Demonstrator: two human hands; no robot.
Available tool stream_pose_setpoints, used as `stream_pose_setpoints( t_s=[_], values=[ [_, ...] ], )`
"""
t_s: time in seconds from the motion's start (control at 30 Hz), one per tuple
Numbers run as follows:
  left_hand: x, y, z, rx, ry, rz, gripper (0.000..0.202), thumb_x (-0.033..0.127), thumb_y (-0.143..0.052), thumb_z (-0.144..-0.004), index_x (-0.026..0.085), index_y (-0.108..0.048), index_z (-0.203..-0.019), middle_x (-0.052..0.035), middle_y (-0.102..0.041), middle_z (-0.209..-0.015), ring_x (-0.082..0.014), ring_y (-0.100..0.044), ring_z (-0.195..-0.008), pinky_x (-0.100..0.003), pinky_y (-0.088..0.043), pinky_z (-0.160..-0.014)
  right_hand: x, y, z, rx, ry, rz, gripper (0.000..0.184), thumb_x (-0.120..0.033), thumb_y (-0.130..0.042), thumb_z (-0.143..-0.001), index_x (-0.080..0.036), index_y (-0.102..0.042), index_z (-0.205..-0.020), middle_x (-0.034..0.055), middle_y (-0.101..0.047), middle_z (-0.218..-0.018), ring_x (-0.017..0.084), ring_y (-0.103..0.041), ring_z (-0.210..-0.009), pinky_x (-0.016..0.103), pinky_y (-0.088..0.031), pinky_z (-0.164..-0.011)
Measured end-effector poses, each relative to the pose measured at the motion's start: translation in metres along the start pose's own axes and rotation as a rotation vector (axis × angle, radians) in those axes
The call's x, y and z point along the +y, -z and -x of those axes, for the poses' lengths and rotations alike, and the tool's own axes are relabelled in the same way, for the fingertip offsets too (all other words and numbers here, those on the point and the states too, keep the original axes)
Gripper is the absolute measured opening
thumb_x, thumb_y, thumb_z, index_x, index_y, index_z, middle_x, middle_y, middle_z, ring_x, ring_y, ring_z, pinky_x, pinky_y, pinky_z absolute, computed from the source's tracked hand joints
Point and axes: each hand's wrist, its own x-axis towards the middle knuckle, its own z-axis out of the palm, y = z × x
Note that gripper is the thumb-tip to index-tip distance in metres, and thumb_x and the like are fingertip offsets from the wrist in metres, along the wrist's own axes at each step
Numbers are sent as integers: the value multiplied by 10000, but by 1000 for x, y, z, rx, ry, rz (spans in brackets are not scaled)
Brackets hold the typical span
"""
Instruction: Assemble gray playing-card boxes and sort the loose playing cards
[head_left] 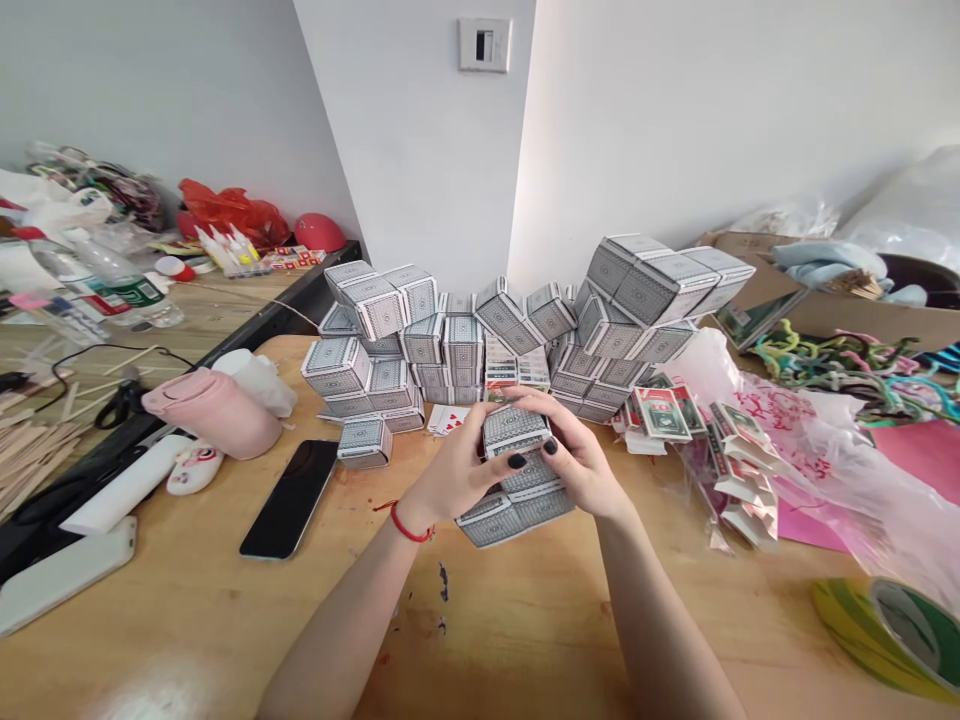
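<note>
A block of playing card decks, grey patterned backs outward, is between my hands at the middle of the desk. My left hand, with a red string at its wrist, wraps the block's left side, thumb across the front. My right hand grips the right side, its thumb near the left one. The far fingers curl behind the top and are partly hidden. Two decks form the lower layer under the gripped part. Behind stand stacked card blocks on the left and more stacks on the right. A single deck sits at front left.
Left are a black phone, a pink tumbler and a white power bank. Loose cards lie behind my left hand. On the right are card boxes, opened boxes, plastic bags and a tape roll.
</note>
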Motion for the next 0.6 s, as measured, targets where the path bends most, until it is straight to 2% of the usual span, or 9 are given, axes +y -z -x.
stream_pose_setpoints(
  t_s=[0.1,0.17,0.3,0.43,0.5,0.57,0.6],
  values=[
    [2,-1,1,40,9,-50,398,455,-350,-823,175,-397,-1102,-78,-532,-1042,-213,-502,-957,-351,-403,-834,0,-2,0,4,15,56,310,-428,-335,-853,-230,-533,-986,78,-472,-1183,242,-396,-1140,421,-309,-960],
    [2,-1,2,46,6,-81,366,437,-320,-839,173,-403,-1079,-77,-528,-1040,-205,-499,-945,-345,-394,-836,-1,-4,0,5,7,82,312,-407,-319,-865,-220,-541,-982,83,-480,-1171,233,-402,-1135,410,-308,-964],
    [4,-1,3,35,38,-134,351,431,-325,-840,181,-402,-1073,-70,-532,-1014,-204,-499,-930,-336,-391,-818,-1,-5,0,2,-21,53,359,-415,-324,-865,-235,-502,-1120,64,-483,-1200,221,-399,-1151,393,-286,-989],
    [2,2,3,94,69,-103,385,455,-321,-834,181,-383,-1097,-63,-538,-992,-191,-511,-900,-313,-402,-794,4,4,3,38,-132,-91,495,-490,-272,-855,-253,-335,-1285,52,-443,-1272,224,-376,-1185,420,-300,-982],
    [-2,3,1,144,94,-62,420,479,-277,-838,175,-367,-1114,-68,-543,-980,-186,-521,-872,-310,-414,-773,6,10,4,9,-179,-144,516,-502,-323,-838,-256,-326,-1292,52,-426,-1291,231,-385,-1182,428,-325,-964],
    [-7,5,0,172,88,-4,448,500,-257,-834,177,-348,-1132,-77,-536,-1005,-188,-519,-892,-310,-419,-777,8,13,5,-72,-210,-153,534,-471,-467,-788,-249,-378,-1266,56,-447,-1275,240,-428,-1146,413,-359,-944],
    [-10,5,0,184,76,28,458,509,-248,-832,181,-341,-1138,-83,-530,-1027,-190,-515,-914,-313,-418,-791,8,14,5,-71,-215,-151,540,-449,-513,-767,-244,-399,-1253,58,-468,-1257,243,-453,-1122,406,-381,-927]
  ],
)
